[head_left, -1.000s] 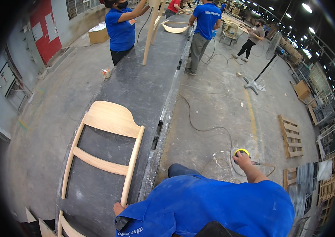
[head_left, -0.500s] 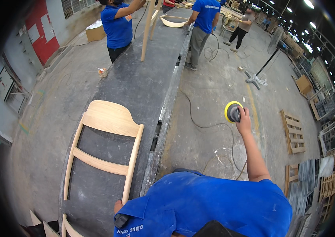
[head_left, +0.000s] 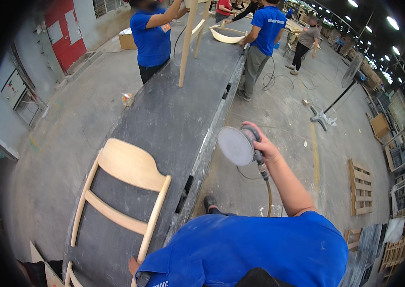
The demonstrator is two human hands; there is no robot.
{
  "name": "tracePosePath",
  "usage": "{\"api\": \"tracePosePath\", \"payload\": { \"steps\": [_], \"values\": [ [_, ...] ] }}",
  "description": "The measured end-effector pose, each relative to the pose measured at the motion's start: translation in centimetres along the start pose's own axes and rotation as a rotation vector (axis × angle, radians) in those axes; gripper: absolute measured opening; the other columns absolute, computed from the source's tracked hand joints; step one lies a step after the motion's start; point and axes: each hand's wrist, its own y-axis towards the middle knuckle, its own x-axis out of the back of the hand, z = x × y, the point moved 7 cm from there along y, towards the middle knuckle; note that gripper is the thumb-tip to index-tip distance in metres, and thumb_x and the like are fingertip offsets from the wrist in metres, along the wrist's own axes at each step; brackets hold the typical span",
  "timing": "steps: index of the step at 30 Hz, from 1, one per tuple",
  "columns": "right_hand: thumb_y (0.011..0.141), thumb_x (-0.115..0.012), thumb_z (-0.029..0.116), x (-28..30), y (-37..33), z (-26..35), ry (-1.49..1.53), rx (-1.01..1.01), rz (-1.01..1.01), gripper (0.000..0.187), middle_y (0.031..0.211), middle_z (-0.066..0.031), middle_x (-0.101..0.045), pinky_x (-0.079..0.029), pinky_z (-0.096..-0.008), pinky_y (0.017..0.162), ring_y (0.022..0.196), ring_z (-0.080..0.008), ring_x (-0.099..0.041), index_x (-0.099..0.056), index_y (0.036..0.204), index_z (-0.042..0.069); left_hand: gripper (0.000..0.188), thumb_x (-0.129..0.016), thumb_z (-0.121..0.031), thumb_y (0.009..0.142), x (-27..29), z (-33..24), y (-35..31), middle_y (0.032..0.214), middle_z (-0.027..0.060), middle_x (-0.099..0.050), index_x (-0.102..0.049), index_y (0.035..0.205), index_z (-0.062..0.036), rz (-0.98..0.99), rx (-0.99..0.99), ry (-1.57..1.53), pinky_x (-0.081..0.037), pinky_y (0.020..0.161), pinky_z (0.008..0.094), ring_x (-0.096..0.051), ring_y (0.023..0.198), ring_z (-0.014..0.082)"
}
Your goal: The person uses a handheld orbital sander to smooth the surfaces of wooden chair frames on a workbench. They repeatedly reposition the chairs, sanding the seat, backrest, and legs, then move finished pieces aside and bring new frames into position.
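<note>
In the middle of the frame the person's right hand (head_left: 265,146) is wrapped around the body of a disc sander (head_left: 236,146), fingers over its top, its round pale grey pad turned toward the camera and the lower left; the tool is held clear of the wooden chair frame (head_left: 128,165). A hose (head_left: 270,197) drops from its handle toward the blue shirt (head_left: 260,248). The chair frame lies at lower left on the long dark table (head_left: 159,119), its wide curved top rail uppermost, a narrower rail across below and a post on either side. At the lower edge the left hand (head_left: 133,265) touches the right-hand post near its bottom; the sleeve covers much of it, so how tightly its fingers close cannot be told. As for writing, pale capital lettering (head_left: 162,283) shows on the shirt at the bottom of the frame, partly cut off. A line of white print runs across the upper back of a co-worker in grey trousers (head_left: 257,67) at upper centre. Another co-worker (head_left: 151,43) at upper left, also in blue, wears an orange patch too small to read. Beyond, whitish sheets hang on a red panel (head_left: 72,48), any text illegible.
</note>
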Motion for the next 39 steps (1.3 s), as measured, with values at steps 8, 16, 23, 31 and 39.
{"api": "tracePosePath", "payload": {
  "steps": [8,16,23,31,39],
  "values": [
    [0.068,-0.085,0.023,8.1,12.6,-5.4,0.388,-0.197,0.061,0.091,0.129,-0.0096,-0.055,-0.040,-0.0342,0.104,0.122,-0.0222,-0.052,-0.037,0.144,0.008,0.076,-0.079,-0.038,0.072,3.9,-14.0,-0.1,0.121,0.0256,-0.055,-0.049,0.130,-0.0003,-0.174,-0.123,-0.229,-0.042,0.096,0.0521,-0.051,0.111,0.0471],
    [0.067,-0.085,0.019,5.4,17.6,-6.9,0.616,-0.284,0.183,0.088,0.130,-0.0095,-0.055,-0.041,-0.0353,0.104,0.121,-0.0224,-0.052,-0.040,0.142,0.007,0.062,-0.078,-0.028,0.075,7.7,-21.3,-3.6,0.117,0.0234,-0.055,-0.054,0.126,-0.0023,-0.210,-0.032,-0.279,-0.043,0.097,0.0472,-0.053,0.111,0.0420],
    [0.067,-0.084,0.016,1.6,19.5,-6.2,0.433,-0.342,0.146,0.085,0.130,-0.0095,-0.054,-0.042,-0.0362,0.103,0.121,-0.0226,-0.052,-0.043,0.140,0.006,0.065,-0.072,-0.036,0.082,9.8,-23.6,-0.2,0.122,0.0272,-0.054,-0.050,0.131,0.0008,-0.275,-0.017,-0.439,-0.043,0.098,0.0474,-0.052,0.114,0.0428],
    [0.069,-0.081,0.009,-13.1,21.0,-9.3,-1.370,0.084,0.637,0.076,0.127,-0.0147,-0.050,-0.051,-0.0399,0.090,0.106,-0.0322,-0.060,-0.049,0.136,0.019,0.073,-0.067,-0.044,0.085,15.2,-26.6,10.7,0.151,0.0276,-0.024,-0.039,0.145,-0.0118,-0.477,0.327,-0.403,-0.024,0.114,0.0511,-0.024,0.140,0.0447],
    [0.076,-0.073,0.009,-28.0,22.3,-24.1,-1.831,0.387,1.023,0.065,0.122,-0.0185,-0.046,-0.054,-0.0437,0.076,0.090,-0.0375,-0.063,-0.052,0.132,0.033,0.072,-0.059,-0.051,0.088,13.4,-24.8,13.5,0.158,0.0244,-0.009,-0.037,0.148,-0.0172,-0.380,0.328,-0.257,-0.019,0.114,0.0567,-0.012,0.144,0.0457]
  ]
}}
